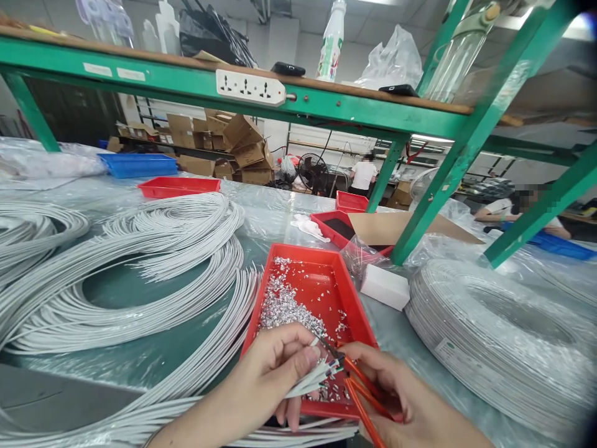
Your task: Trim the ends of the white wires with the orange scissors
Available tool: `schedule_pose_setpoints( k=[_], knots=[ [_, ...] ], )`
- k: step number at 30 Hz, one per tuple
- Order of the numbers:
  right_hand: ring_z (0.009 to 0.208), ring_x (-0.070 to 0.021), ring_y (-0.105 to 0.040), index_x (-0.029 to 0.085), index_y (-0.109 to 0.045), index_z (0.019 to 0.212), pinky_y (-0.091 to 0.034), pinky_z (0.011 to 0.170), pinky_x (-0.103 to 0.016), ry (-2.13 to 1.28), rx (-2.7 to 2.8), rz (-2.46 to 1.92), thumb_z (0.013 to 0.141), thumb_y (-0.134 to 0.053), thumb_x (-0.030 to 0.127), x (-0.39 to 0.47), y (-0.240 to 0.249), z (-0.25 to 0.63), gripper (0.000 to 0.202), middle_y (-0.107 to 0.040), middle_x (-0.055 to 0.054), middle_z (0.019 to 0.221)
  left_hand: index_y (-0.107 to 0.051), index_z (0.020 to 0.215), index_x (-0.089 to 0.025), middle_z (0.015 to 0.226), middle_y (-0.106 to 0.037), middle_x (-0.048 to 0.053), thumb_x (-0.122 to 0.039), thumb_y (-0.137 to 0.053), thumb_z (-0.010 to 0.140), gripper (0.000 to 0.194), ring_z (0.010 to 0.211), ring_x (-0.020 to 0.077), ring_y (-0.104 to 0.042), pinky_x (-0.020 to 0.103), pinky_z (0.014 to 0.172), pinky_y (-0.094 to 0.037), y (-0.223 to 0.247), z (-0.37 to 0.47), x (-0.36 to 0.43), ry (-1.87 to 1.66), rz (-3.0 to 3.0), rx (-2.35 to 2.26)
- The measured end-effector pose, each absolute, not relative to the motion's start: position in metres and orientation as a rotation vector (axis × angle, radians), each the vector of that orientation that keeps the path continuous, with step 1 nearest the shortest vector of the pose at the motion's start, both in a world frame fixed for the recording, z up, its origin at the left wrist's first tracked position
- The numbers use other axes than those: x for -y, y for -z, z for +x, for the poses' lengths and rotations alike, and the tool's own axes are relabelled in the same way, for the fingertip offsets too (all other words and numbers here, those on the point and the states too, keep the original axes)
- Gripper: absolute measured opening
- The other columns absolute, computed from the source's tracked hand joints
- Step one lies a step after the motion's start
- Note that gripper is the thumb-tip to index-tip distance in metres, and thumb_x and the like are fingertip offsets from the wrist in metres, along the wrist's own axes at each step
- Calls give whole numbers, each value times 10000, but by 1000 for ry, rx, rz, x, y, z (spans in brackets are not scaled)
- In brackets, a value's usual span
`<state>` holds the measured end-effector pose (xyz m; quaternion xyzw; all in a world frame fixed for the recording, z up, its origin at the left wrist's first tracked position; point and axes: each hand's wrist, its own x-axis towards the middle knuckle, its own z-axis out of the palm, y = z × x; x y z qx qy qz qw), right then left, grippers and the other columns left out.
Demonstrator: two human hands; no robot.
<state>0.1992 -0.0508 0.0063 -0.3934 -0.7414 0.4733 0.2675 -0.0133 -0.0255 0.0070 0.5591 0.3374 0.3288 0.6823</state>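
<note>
My left hand (284,367) is closed around a bundle of white cables (310,379), whose stripped ends show thin coloured wires. In my right hand (396,392) is a pair of pliers (366,395) with orange handles, its dark jaws at the cable ends near my left fingertips. Whether the jaws grip a wire is too small to tell. Both hands are over the near end of a red tray (349,292), in which lie many small silvery scraps (291,308). Long loops of white cable (153,323) spread over the table to the left.
A plastic-wrapped cable coil (504,348) lies at right, beside a small white box (385,286). Green shelf posts (466,143) rise at the right, carrying a shelf with a power strip (252,87). Further red trays (180,186) and a blue tray (137,165) stand behind. Two people work in the background.
</note>
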Motion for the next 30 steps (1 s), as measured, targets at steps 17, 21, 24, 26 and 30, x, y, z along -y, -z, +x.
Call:
schedule_pose_setpoints(
  k=[17, 21, 24, 26, 30],
  knots=[
    [1047, -294, -569, 218, -485, 1266, -500, 838, -416, -871, 2179, -1252, 826, -533, 270, 57, -13, 205, 445, -603, -142, 1148, -466, 707, -164, 452, -487, -86, -449, -619, 719, 324, 328, 47, -507, 99, 300, -327, -4, -11, 23, -824, 1222, -819],
    [948, -292, -622, 258, -503, 1248, -537, 768, -407, -741, 2221, -1288, 818, -540, 260, 58, -17, 203, 432, -650, -126, 1041, -481, 744, -160, 506, -565, -53, -487, -589, 734, 344, 313, 44, -528, 86, 286, -301, -5, -15, 22, -773, 1166, -767],
    [911, -281, -635, 272, -497, 1256, -555, 717, -365, -665, 2275, -1258, 812, -546, 228, 58, -20, 203, 449, -661, -112, 1019, -497, 723, -158, 457, -569, -45, -499, -548, 765, 347, 253, 23, -461, 77, 252, -254, -6, -18, 22, -678, 1127, -688],
    [879, -272, -642, 282, -468, 1281, -559, 678, -343, -617, 2303, -1241, 815, -539, 209, 58, -23, 204, 477, -665, -106, 1022, -499, 647, -153, 385, -508, -59, -483, -518, 793, 361, 206, 11, -383, 83, 221, -214, -7, -20, 21, -629, 1098, -622],
    [846, -256, -637, 301, -446, 1293, -544, 666, -337, -626, 2356, -1217, 826, -522, 205, 57, -31, 204, 482, -673, -88, 1006, -488, 539, -155, 326, -398, -80, -367, -551, 777, 325, 163, 10, -278, 105, 175, -173, -11, -21, 18, -501, 977, -500]
  ],
)
